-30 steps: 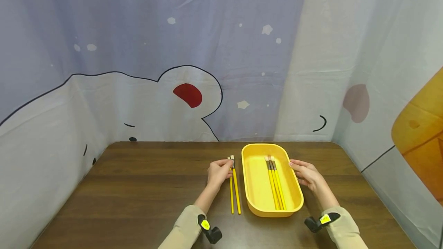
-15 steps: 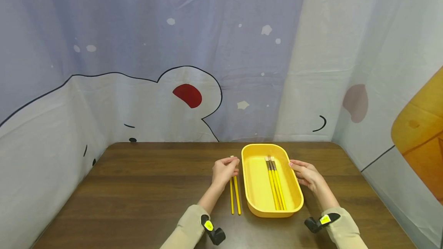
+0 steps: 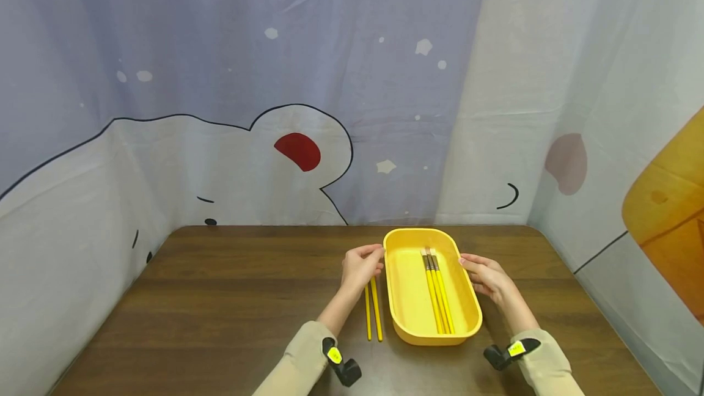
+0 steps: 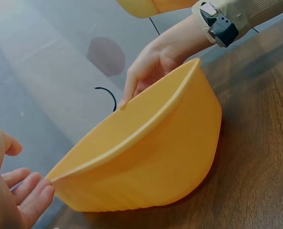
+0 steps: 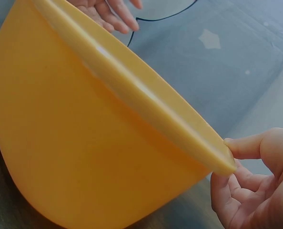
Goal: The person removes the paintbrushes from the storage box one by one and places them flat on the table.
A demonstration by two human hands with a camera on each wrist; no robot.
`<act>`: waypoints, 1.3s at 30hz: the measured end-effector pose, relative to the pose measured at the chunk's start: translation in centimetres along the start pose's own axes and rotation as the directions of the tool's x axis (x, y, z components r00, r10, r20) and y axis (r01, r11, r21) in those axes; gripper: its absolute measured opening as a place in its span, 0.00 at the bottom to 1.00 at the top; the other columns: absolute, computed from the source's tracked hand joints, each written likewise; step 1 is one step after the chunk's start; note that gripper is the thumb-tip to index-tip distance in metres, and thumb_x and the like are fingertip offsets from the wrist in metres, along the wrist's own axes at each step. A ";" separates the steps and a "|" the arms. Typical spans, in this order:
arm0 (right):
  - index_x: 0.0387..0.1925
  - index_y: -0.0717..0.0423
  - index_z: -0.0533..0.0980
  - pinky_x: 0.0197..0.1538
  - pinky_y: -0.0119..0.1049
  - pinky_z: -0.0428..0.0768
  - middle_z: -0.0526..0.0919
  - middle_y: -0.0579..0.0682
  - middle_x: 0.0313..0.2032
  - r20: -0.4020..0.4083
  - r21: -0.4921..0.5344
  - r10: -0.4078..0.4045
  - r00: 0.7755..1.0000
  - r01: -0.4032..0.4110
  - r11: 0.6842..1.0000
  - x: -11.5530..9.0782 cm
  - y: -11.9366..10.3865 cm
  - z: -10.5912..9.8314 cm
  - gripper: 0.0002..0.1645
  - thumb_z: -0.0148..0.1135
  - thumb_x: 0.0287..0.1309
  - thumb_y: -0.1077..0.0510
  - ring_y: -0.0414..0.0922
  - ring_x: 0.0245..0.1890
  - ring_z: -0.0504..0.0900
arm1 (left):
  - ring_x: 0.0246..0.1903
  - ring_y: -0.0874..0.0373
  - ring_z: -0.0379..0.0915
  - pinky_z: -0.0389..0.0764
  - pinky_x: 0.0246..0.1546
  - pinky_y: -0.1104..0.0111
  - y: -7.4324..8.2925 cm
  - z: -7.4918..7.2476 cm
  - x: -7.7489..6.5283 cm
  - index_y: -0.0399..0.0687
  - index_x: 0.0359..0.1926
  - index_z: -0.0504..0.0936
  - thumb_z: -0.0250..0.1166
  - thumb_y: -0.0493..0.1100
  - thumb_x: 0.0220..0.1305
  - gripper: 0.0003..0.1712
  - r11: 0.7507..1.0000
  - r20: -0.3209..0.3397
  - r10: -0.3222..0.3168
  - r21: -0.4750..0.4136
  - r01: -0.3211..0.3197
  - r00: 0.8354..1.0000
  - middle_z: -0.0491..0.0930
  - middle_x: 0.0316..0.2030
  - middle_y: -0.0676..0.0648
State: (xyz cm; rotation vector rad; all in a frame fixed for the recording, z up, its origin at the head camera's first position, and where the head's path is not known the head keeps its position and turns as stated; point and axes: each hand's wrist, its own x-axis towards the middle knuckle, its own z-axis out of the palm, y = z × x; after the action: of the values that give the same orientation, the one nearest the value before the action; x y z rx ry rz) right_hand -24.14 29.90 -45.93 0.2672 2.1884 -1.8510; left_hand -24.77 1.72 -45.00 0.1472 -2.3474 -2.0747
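A deep yellow plastic tray (image 3: 406, 307) stands on the table, with 3 yellow-handled paintbrushes (image 3: 438, 292) lying side by side in it. My right hand (image 3: 488, 277) holds its right rim; in the right wrist view the thumb (image 5: 246, 147) lies over the edge and the fingers curl below. At the left rim is my left hand (image 3: 359, 271). In the left wrist view its fingertips (image 4: 47, 191) are right by the tray's edge, the thumb apart from them. Two more paintbrushes (image 3: 376, 316) lie on the table left of the tray, their bristle ends hidden behind the left hand.
The brown wooden table (image 3: 220, 316) extends to both sides of the tray. A printed curtain (image 3: 220, 66) hangs close behind the table and along its sides. Each wrist carries a small black camera (image 3: 348, 373) over a beige sleeve.
My left hand has moved right from over the loose paintbrushes to the tray's left rim. The right hand, tray and brushes have stayed in place.
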 end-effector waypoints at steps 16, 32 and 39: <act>0.67 0.70 0.58 0.38 0.30 0.85 0.82 0.41 0.36 0.002 0.007 -0.003 1.000 0.003 1.000 -0.1 0.0 0.0 0.37 0.55 0.67 0.51 0.36 0.34 0.83 | 0.29 0.57 0.83 0.86 0.30 0.71 1.0 0.9 -0.3 0.40 0.45 0.85 0.63 0.47 0.60 0.18 1.000 0.041 0.012 0.012 -0.013 0.999 0.86 0.39 0.42; 0.67 0.70 0.58 0.39 0.31 0.85 0.83 0.42 0.38 -0.004 0.001 -0.004 1.000 0.004 1.000 0.1 0.1 0.0 0.37 0.55 0.67 0.50 0.36 0.36 0.83 | 0.28 0.60 0.83 0.86 0.34 0.70 1.7 2.4 -0.3 0.42 0.45 0.86 0.63 0.48 0.61 0.17 1.000 0.058 -0.005 0.017 0.004 0.998 0.87 0.39 0.45; 0.67 0.70 0.58 0.38 0.31 0.85 0.83 0.41 0.37 0.001 0.017 -0.010 1.000 0.010 1.000 0.0 0.1 0.1 0.37 0.55 0.67 0.51 0.35 0.35 0.83 | 0.27 0.61 0.82 0.87 0.34 0.69 1.9 3.1 -0.1 0.40 0.46 0.85 0.63 0.47 0.61 0.18 1.000 0.069 -0.019 0.000 0.019 0.997 0.87 0.39 0.45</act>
State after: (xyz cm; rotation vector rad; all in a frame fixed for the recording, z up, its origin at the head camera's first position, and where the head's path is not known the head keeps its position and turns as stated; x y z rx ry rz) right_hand -24.09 29.82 -46.05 0.2597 2.1779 -1.8757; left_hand -24.97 4.98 -43.53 0.0996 -2.3930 -2.1224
